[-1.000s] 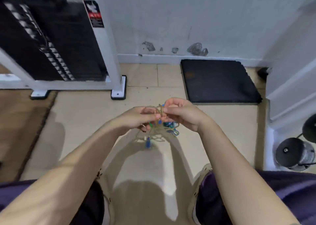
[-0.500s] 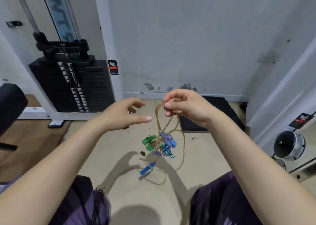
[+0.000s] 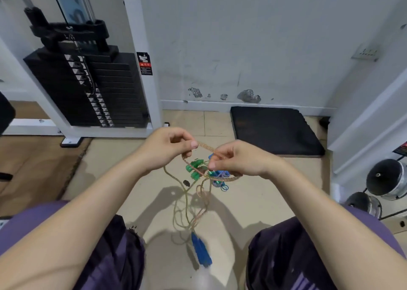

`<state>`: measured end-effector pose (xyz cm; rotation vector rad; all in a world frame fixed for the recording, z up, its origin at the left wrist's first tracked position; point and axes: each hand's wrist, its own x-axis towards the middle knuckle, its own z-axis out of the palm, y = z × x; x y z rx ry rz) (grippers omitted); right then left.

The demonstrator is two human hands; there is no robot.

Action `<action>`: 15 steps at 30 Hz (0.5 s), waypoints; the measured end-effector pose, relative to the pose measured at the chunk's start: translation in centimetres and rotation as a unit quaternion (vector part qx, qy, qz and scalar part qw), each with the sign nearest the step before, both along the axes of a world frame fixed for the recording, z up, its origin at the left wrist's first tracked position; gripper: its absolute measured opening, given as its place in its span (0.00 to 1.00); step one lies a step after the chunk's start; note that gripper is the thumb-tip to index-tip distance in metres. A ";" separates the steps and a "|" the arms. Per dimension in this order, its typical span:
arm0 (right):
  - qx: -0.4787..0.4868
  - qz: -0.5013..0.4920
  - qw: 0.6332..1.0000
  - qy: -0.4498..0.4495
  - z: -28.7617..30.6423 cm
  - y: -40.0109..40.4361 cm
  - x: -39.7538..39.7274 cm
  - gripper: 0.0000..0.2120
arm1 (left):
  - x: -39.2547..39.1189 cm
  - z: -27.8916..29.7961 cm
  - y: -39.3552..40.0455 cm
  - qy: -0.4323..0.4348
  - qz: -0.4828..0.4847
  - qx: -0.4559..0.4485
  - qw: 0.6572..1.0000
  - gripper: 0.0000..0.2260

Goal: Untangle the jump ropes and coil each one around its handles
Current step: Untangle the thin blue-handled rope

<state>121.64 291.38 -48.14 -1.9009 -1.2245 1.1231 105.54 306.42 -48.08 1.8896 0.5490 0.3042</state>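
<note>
Hidden or unclear: my forearms enter from the lower corners, and the ends of the tan rope (image 3: 206,147) vanish behind my fingers. How many ropes make up the tangle I cannot tell; the strands cross too often below my hands. The small dark object (image 3: 186,182) on the floor tiles (image 3: 123,179) is too small to identify.

My left hand (image 3: 164,149), centre of frame: fingers curled, thumb and forefinger pinching the tan rope. One.

My right hand (image 3: 236,160), just right of centre: fingers curled, pinching the same tan rope at its other side; a short taut length runs between both hands. One.

Green handles (image 3: 195,168): a cluster directly below the gap between my hands; the exact count is unclear.

Blue patterned bundle (image 3: 219,176): under my right hand, partly covered by it, with a blue loop at its lower edge.

Blue handle (image 3: 201,251): lower centre, hanging at the end of the loose strands, blurred. One visible.

Weight stack (image 3: 88,89): upper left, black plates in a white frame. One.

Black mat (image 3: 275,131): right of centre, against the wall. One.

Dumbbell ends (image 3: 387,179): right edge, cut off. Two visible.
</note>
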 end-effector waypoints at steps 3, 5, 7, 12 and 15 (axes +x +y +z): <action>0.071 -0.071 0.995 0.020 0.7 0.2 1.1 0.07 | 0.0 0.1 1.6 -0.045 0.044 0.023 0.998 0.05; 0.115 -0.104 0.986 0.055 0.7 0.3 1.9 0.07 | -0.2 -0.2 2.8 -0.037 0.030 0.035 0.998 0.07; 0.148 -0.110 0.971 0.153 0.5 0.5 1.9 0.06 | 0.0 -0.4 2.9 -0.014 -0.023 0.008 1.000 0.12; 0.179 -0.120 0.959 0.184 0.6 1.3 0.1 0.05 | 0.8 -1.1 1.2 0.063 -0.121 -0.047 0.990 0.18; 0.220 -0.147 0.946 0.189 0.7 1.5 -0.5 0.06 | 1.3 -2.1 -0.2 0.082 -0.134 -0.028 0.987 0.14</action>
